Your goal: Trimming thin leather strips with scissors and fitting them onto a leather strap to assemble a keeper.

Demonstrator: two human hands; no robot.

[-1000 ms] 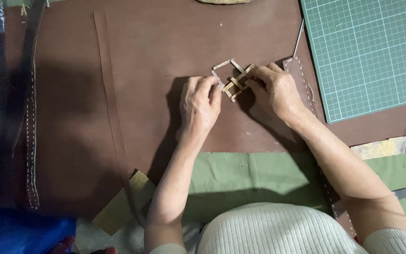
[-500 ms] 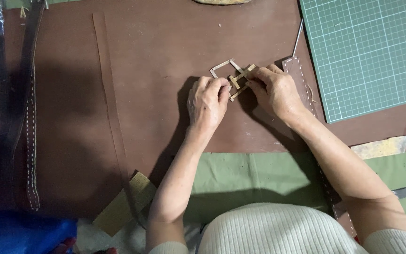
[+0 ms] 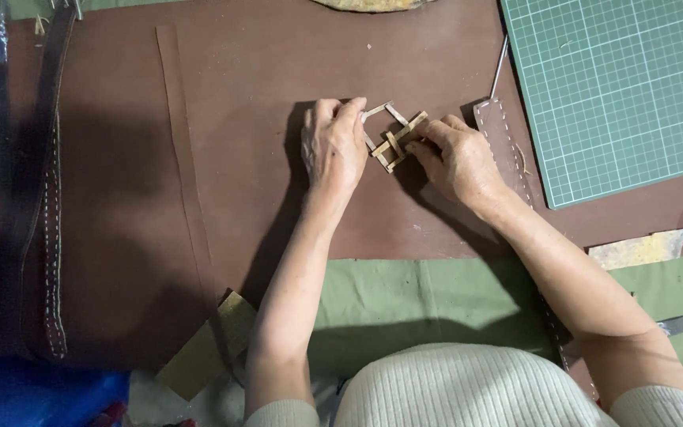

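While resting on the brown leather sheet, both hands' grips, left hand and right hand, pinch the metal buckle.

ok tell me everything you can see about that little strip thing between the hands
The strip piece is a small lattice of thin, pale tan strips crossed over each other, forming an open square frame with short crosspieces; the material looks like leather or stiff card. It lies tilted on the dark brown leather sheet, left of the green cutting mat. The left hand pinches its left side, and the right hand grips its right end with the fingertips. How the strips are joined cannot be told.
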